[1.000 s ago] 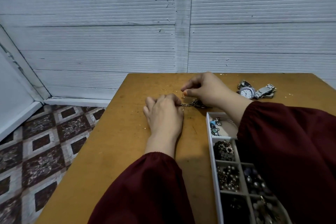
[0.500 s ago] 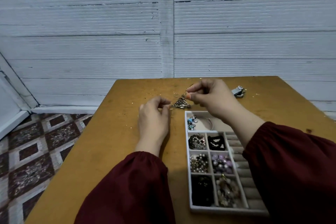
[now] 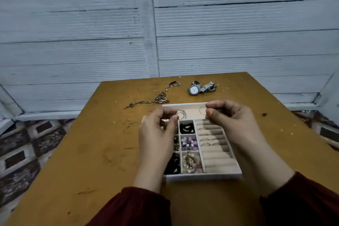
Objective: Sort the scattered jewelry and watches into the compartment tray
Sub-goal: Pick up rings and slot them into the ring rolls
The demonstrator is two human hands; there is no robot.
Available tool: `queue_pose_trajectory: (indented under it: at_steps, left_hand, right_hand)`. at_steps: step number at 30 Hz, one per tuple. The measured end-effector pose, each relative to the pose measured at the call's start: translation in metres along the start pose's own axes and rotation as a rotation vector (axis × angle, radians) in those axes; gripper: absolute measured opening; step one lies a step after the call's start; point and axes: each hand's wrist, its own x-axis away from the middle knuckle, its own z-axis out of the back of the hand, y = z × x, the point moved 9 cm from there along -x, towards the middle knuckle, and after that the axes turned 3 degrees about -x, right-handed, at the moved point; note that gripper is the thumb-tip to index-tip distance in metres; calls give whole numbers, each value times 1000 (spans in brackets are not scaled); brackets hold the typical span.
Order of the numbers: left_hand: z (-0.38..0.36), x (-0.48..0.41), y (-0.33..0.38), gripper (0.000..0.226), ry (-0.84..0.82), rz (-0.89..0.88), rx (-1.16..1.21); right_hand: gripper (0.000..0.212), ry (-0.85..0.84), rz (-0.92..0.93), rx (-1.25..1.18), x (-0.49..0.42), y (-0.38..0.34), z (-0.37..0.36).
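White tray (image 3: 201, 177) beneath left hand (image 3: 157, 134), right hand (image 3: 233, 121); chain (image 3: 157, 99), watch (image 3: 194, 90) near far edge.

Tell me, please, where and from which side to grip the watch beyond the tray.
Probably the folded metal band, from above: it bunches up to the right of the watch case, which lies flat, face up, leaving fingers little edge.

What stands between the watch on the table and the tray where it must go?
Nothing visible does. The watch lies on the bare table just beyond the far rim of the tray. Only the left hand and the right hand hover above that far end of the tray.
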Motion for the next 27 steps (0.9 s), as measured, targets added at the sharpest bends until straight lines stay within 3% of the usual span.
queue_pose_trajectory:
  at_steps: [7,12,22,27]
  left_hand:
    - [-12,41,36,30,-46,-133,-112]
    - [-24,60,46,12,-74,-229,-201]
    - [-33,66,53,15,-102,-300,-496]
    - [-40,67,55,14,-115,-305,-536]
  right_hand:
    - [15,155,-57,-124,41,22,38]
    - [15,136,47,15,54,13,47]
    - [22,180,160,113,64,20,60]
    - [20,181,221,148,64,15,62]
